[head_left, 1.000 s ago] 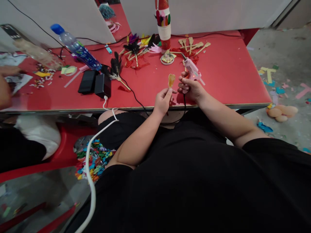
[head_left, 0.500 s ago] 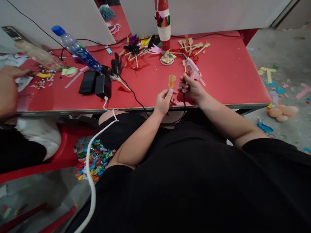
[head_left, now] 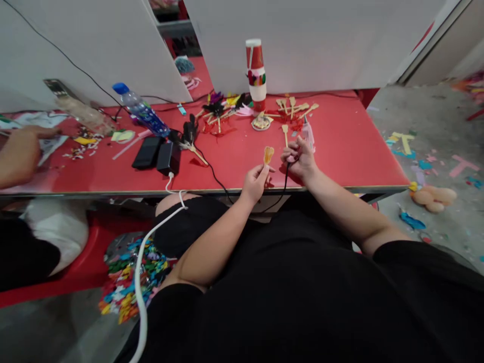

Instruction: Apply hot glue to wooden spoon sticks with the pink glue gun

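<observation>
Between its thumb and fingers, my left hand (head_left: 256,182) pinches a small wooden stick (head_left: 268,154) whose flat, wide end points up and looks coated with something shiny and amber. Just to the right, my right hand (head_left: 300,157) is curled at the handle of a pink glue gun (head_left: 308,135), its black cable hanging below. Another wooden stick (head_left: 285,135) lies on the red table beyond my right hand. Farther back are more wooden sticks (head_left: 293,105), a small dish (head_left: 261,121) with pale bits, and sticks with dark feathers (head_left: 215,110).
Stacked cups (head_left: 257,75) stand at the back. A leaning bottle (head_left: 145,113), black phone (head_left: 146,153), black box (head_left: 168,158) and feathered stick (head_left: 190,138) lie left. Another person's hand (head_left: 22,154) is far left. A white cable (head_left: 139,282) crosses the lower left.
The view has shifted, so the table appears lower. The glue gun has tilted more upright in my right hand, whose palm is turned up more. My left hand still holds the stick.
</observation>
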`<state>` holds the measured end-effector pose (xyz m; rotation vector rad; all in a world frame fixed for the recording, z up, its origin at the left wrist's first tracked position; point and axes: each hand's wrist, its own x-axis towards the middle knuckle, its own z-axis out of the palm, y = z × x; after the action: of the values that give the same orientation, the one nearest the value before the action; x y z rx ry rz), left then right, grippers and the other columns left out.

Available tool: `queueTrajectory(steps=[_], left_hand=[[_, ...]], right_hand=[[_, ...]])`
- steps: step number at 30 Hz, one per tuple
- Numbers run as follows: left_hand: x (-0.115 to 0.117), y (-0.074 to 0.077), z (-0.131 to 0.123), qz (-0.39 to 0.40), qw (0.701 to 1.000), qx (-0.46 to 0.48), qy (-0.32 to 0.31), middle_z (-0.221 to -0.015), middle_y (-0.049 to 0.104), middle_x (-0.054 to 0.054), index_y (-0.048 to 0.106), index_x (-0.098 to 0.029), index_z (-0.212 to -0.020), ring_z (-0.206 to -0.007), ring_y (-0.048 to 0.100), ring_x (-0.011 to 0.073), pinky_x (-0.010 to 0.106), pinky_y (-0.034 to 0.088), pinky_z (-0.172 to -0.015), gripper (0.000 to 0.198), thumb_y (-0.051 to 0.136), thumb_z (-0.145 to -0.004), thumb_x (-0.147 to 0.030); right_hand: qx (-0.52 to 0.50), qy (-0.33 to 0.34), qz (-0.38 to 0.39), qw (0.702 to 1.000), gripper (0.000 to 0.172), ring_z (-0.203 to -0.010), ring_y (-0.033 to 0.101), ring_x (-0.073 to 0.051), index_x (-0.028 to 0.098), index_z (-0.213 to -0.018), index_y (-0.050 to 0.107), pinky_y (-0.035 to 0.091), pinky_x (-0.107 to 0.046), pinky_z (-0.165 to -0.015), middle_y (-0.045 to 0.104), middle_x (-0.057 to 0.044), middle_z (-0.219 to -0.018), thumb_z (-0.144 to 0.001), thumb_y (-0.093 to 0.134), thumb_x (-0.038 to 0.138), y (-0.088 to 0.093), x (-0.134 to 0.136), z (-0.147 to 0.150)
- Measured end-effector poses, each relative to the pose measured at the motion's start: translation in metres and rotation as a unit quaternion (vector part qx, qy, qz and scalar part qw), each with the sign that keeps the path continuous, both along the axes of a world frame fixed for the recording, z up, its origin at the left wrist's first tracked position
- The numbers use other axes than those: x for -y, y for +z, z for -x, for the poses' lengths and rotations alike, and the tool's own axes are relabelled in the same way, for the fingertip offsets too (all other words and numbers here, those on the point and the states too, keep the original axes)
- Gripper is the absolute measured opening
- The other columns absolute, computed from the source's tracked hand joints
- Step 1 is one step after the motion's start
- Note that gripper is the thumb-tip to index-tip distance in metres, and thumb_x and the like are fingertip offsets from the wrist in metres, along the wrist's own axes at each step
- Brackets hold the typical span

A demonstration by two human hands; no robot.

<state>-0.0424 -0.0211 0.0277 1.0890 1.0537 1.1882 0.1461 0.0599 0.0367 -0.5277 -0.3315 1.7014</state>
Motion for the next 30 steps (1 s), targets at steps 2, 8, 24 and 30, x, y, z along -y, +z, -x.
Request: queueTrajectory(steps=[2, 8, 24, 30], left_hand=[[-0.001, -0.002, 0.0, -0.007, 1.0, 0.01, -0.004, -0.059, 0.049, -0.007, 0.078, -0.017, -0.091, -0.053, 0.048, 0.0081, 0.02, 0.049, -0.052, 0.058, 0.09, -0.097, -0.074], [-0.003, -0.007, 0.002, -0.018, 1.0, 0.02, -0.016, -0.058, 0.051, -0.007, 0.079, -0.017, -0.092, -0.052, 0.046, 0.008, 0.022, 0.051, -0.053, 0.064, 0.092, -0.09, -0.08], [-0.001, -0.003, 0.002, -0.007, 1.0, 0.005, -0.008, -0.059, 0.05, -0.007, 0.079, -0.017, -0.09, -0.053, 0.047, 0.0085, 0.021, 0.046, -0.053, 0.048, 0.088, -0.102, -0.062], [-0.004, -0.008, 0.002, -0.016, 1.0, 0.01, -0.012, -0.057, 0.049, -0.007, 0.078, -0.017, -0.091, -0.053, 0.045, 0.009, 0.022, 0.043, -0.052, 0.05, 0.088, -0.101, -0.065]], right_hand=[[-0.02, 0.001, 0.019, 1.0, 0.057, -0.051, 0.031, -0.007, 0.028, -0.092, 0.05, 0.047, -0.02, -0.053, 0.039, 0.015, -0.065, -0.091, 0.106, 0.032, 0.002, 0.002, 0.002], [-0.007, 0.049, -0.009, 0.999, 0.042, -0.048, 0.028, -0.007, 0.031, -0.11, 0.065, 0.038, -0.018, -0.049, 0.033, 0.017, -0.064, -0.093, 0.104, 0.026, 0.002, 0.007, 0.003], [0.06, 0.093, -0.081, 0.991, 0.055, -0.054, 0.028, -0.007, 0.027, -0.095, 0.054, 0.039, -0.025, -0.057, 0.04, 0.014, -0.068, -0.08, 0.107, 0.04, -0.013, 0.006, 0.004], [0.093, 0.092, -0.112, 0.985, 0.066, -0.056, 0.022, -0.008, 0.029, -0.098, 0.049, 0.034, -0.024, -0.057, 0.039, 0.015, -0.068, -0.07, 0.109, 0.035, -0.01, 0.012, 0.01]])
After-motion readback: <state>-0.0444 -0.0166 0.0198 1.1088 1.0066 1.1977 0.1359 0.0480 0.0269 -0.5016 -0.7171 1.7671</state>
